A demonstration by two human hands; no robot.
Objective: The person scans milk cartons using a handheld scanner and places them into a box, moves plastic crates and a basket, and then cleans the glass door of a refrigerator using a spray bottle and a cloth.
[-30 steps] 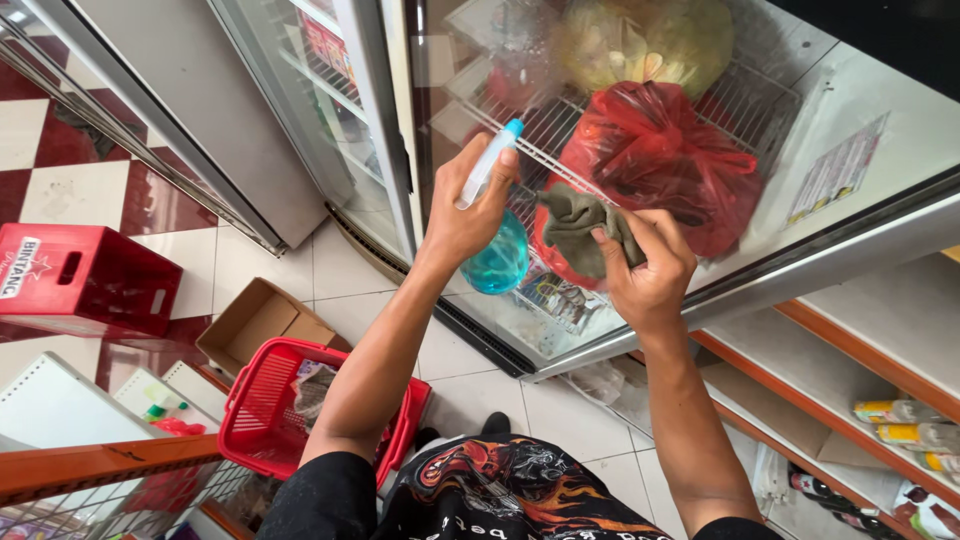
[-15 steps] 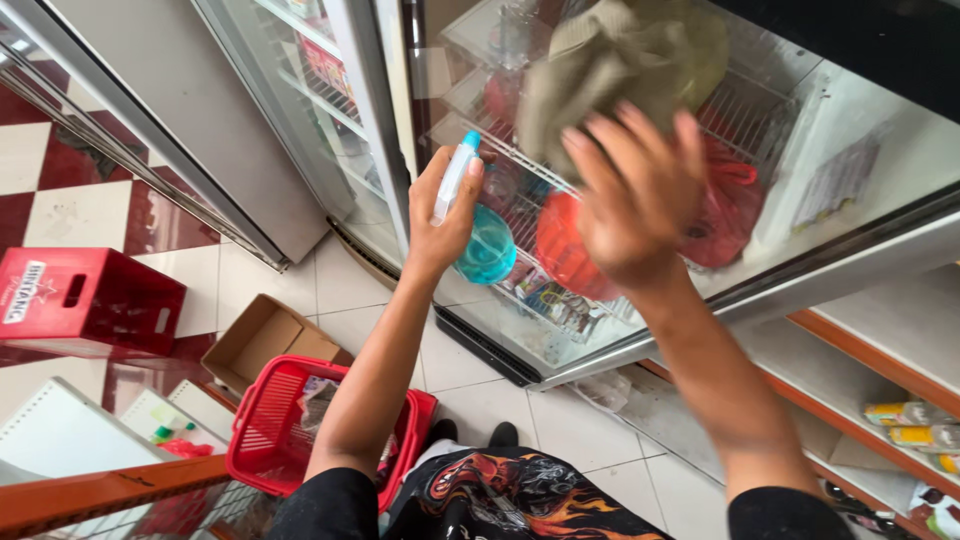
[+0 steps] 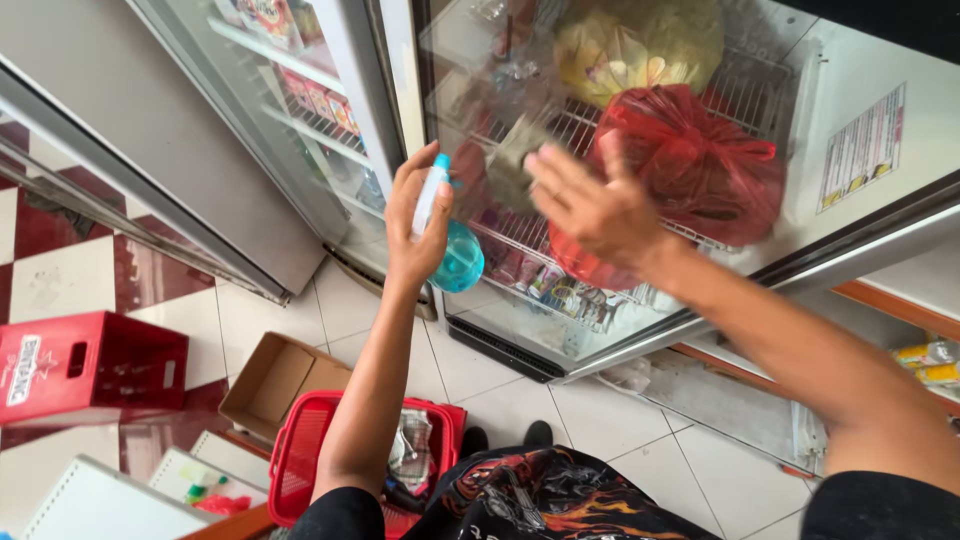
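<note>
My left hand is raised in front of a glass fridge door and grips a spray bottle with a teal body and a white and blue nozzle. My right hand, blurred, has its fingers spread and presses a grey-green cloth flat against the glass, just right of the bottle. Behind the glass a red plastic bag and a yellowish bag lie on a wire shelf.
A second glass fridge door stands open to the left. On the tiled floor below are a red crate, an open cardboard box and a red shopping basket. Low shelves with bottles are at the right.
My right hand has swept the cloth up the glass and back down to the left. My left hand has held the spray bottle nearly still.
</note>
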